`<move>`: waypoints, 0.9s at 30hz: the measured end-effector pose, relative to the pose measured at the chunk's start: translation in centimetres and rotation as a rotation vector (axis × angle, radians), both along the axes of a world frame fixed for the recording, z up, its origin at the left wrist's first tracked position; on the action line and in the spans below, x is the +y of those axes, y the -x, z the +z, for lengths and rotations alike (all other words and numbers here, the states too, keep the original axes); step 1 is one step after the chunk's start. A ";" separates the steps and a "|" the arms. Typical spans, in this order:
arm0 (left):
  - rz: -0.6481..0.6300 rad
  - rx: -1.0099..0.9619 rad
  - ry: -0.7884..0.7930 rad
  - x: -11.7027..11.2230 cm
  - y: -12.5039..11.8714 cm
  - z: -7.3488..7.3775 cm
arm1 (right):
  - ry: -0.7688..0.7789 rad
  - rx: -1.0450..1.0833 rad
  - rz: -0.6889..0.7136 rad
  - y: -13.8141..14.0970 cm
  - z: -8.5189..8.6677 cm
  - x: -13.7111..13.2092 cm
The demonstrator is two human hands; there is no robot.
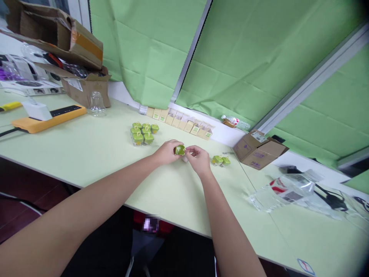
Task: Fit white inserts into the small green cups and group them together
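Note:
My left hand (166,152) is closed around a small green piece (180,150) held just above the pale green table (95,154). My right hand (198,158) pinches at the same piece from the right side, fingers curled. A cluster of several like green pieces (143,133) stands on the table to the left, beyond my left hand. Two more green pieces (221,160) lie just right of my right hand.
A row of small cream boxes (180,121) lines the back edge under green curtains. A small cardboard box (258,150) sits at right, clear plastic packaging (284,190) nearer. An orange power strip (49,115), glass jar (96,104) and cardboard boxes (57,34) stand at left.

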State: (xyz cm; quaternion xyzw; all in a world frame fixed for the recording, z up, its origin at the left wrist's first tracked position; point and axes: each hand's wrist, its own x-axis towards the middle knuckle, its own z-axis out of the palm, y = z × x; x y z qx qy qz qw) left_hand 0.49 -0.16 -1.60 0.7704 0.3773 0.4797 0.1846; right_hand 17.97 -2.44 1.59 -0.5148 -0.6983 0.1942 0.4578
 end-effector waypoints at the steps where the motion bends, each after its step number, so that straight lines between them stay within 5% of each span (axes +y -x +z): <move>1: -0.007 0.008 -0.028 0.0 -0.1 0.0 | 0.001 -0.016 -0.022 0.2 0.1 -0.2; 27: 0.031 0.186 -0.171 -1.8 -1.2 0.4 | -0.024 -0.166 -0.038 2.0 -0.9 -0.9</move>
